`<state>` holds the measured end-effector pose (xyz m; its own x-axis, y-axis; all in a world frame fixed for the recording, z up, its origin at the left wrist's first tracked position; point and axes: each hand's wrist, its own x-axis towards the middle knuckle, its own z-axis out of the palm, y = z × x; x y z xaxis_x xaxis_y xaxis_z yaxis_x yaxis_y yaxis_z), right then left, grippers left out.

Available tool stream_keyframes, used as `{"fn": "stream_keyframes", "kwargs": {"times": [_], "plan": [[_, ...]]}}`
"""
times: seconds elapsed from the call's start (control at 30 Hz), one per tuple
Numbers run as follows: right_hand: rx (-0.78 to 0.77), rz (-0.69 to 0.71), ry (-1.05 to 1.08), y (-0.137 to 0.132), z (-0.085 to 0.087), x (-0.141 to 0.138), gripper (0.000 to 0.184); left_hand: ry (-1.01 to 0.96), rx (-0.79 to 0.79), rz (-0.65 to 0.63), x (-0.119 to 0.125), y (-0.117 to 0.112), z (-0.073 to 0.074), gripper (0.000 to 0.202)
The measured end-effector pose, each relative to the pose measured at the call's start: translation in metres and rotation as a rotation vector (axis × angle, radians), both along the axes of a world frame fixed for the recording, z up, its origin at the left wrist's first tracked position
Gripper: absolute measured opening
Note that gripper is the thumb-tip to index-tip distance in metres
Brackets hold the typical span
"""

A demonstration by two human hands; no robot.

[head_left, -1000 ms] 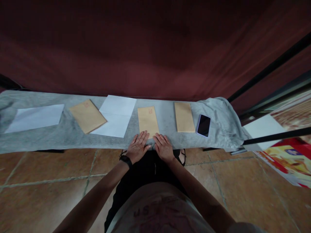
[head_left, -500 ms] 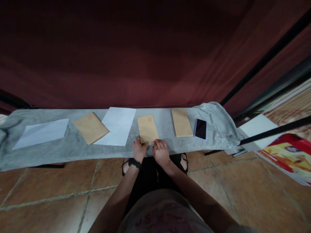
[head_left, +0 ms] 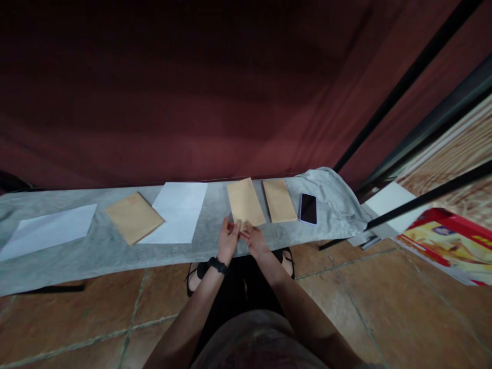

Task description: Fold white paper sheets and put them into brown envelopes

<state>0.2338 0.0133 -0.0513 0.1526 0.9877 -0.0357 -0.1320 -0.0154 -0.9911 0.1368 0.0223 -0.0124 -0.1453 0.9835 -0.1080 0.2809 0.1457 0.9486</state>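
Plain tan oblong envelope, its near end in the grip of left hand and right hand.

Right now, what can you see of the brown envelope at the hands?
The brown envelope looks like plain paper, rectangular, with no print discernible on the visible face. It slants over the gray cloth, between a white sheet and the next envelope. The left hand and right hand hold its near end; whether it is fully lifted is unclear.
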Motion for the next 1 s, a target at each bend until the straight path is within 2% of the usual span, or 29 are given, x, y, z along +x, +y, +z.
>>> {"fn": "stream_keyframes", "kwargs": {"times": [0.1, 0.17, 0.3, 0.43, 0.53, 0.6, 0.67, 0.77, 0.83, 0.9, 0.93, 1.0], "plan": [[-0.158, 0.017, 0.112, -0.007, -0.004, -0.005, 0.042, 0.06, -0.045, -0.074, -0.007, 0.003, -0.018, 0.055], [-0.193, 0.029, 0.113, -0.01, -0.004, -0.008, 0.037, 0.104, -0.042, -0.081, -0.012, 0.005, -0.024, 0.053], [-0.257, 0.089, 0.093, -0.01, -0.001, -0.001, 0.034, 0.136, -0.066, -0.079, -0.018, 0.01, -0.026, 0.051], [-0.253, 0.169, -0.061, -0.02, 0.004, 0.019, 0.033, 0.217, -0.08, -0.1, -0.022, 0.013, -0.023, 0.049], [-0.201, 0.128, -0.257, -0.03, 0.011, 0.036, 0.032, 0.4, -0.089, -0.154, -0.027, 0.011, -0.021, 0.048], [-0.11, 0.096, -0.426, -0.036, 0.014, 0.047, 0.031, 0.535, -0.1, -0.188, -0.029, 0.007, -0.019, 0.047], [0.07, 0.151, -0.698, -0.04, 0.014, 0.056, 0.035, 0.69, -0.059, -0.194, -0.03, 0.003, -0.016, 0.045], [0.34, 0.258, -1.124, -0.045, 0.005, 0.063, 0.043, 0.876, 0.135, -0.21, -0.023, 0.005, -0.015, 0.043], [0.392, 0.246, -1.231, -0.047, -0.003, 0.063, 0.047, 0.907, 0.285, -0.329, -0.013, 0.015, -0.018, 0.046], [0.401, 0.227, -1.267, -0.047, -0.009, 0.063, 0.048, 0.905, 0.371, -0.516, -0.002, 0.034, -0.024, 0.051], [0.401, 0.228, -1.27, -0.047, -0.011, 0.063, 0.049, 0.917, 0.377, -0.597, 0.004, 0.045, -0.028, 0.053], [0.399, 0.244, -1.256, -0.046, -0.011, 0.064, 0.049, 0.956, 0.351, -0.672, 0.014, 0.071, -0.034, 0.057]]}}
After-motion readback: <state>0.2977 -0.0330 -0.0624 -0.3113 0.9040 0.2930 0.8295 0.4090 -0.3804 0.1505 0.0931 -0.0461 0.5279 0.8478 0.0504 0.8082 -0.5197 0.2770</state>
